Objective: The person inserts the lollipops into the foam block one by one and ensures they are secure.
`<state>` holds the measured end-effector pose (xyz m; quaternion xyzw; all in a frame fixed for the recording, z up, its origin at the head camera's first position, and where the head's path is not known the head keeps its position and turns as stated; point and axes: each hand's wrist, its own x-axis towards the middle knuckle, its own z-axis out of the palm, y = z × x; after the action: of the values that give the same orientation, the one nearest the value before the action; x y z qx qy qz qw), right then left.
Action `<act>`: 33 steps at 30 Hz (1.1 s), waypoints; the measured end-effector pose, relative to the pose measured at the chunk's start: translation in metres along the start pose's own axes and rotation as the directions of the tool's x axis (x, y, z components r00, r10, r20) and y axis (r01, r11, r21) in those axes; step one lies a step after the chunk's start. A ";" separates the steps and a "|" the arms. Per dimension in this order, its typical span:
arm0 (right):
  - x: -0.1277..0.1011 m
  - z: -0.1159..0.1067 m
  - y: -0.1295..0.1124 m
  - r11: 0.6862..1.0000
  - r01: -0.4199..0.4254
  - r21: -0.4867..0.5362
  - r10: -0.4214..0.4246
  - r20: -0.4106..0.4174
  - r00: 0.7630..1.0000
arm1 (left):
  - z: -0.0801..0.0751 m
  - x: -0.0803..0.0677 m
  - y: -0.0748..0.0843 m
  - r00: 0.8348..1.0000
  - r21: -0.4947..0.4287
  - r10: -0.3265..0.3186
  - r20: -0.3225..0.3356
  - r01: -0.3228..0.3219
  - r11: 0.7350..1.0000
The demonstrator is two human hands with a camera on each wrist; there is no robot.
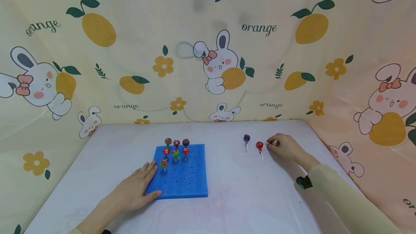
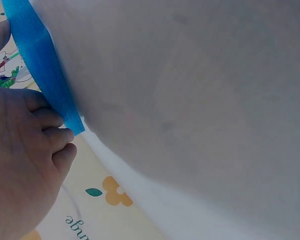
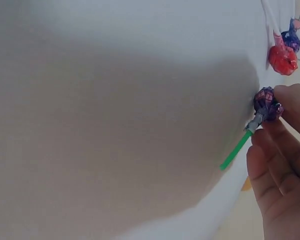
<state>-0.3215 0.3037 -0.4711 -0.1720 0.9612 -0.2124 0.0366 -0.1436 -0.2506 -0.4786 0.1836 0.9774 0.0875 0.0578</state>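
A blue foam block (image 1: pixel 186 176) with rows of holes lies on the white table (image 1: pixel 247 198). Several wrapped lollipops (image 1: pixel 176 149) stand upright in its far left part. My left hand (image 1: pixel 139 187) lies flat on the block's near left corner, its fingers (image 2: pixel 55 135) against the foam edge (image 2: pixel 45 65). At the right, my right hand (image 1: pixel 282 146) pinches a purple-wrapped lollipop (image 3: pixel 266 102) with a green stick (image 3: pixel 235 150), low over the table. A red lollipop (image 1: pixel 259 146) and a purple one (image 1: pixel 246 138) lie just left of that hand.
Cloth printed with rabbits and oranges (image 1: pixel 221 64) walls the table at the back and on both sides. Bare white tabletop stretches between the block and the loose lollipops, and along the near edge.
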 end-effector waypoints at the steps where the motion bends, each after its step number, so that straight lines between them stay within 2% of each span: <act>1: 0.000 0.000 0.000 1.000 -0.002 -0.003 0.002 0.004 1.000 | 0.000 0.000 0.000 1.000 0.002 0.002 -0.003 -0.002 1.000; 6: 0.000 0.001 0.000 1.000 -0.008 -0.004 0.008 0.015 1.000 | 0.000 -0.001 0.000 1.000 -0.007 0.010 -0.006 -0.010 1.000; 15: -0.006 0.002 0.000 0.998 -0.033 0.051 0.035 -0.027 0.999 | -0.001 -0.001 0.001 1.000 -0.007 0.009 0.005 -0.009 1.000; 26: -0.022 0.004 -0.004 0.996 -0.003 0.091 0.019 -0.184 0.983 | 0.001 0.000 -0.001 1.000 -0.005 0.011 -0.001 -0.011 1.000; 33: -0.029 0.008 -0.019 0.987 0.093 0.129 -0.049 -0.309 0.950 | 0.002 0.000 -0.002 1.000 -0.001 0.016 -0.005 -0.016 1.000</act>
<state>-0.2874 0.2944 -0.4704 -0.1687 0.9309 -0.3055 -0.1077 -0.1442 -0.2521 -0.4805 0.1914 0.9760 0.0887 0.0546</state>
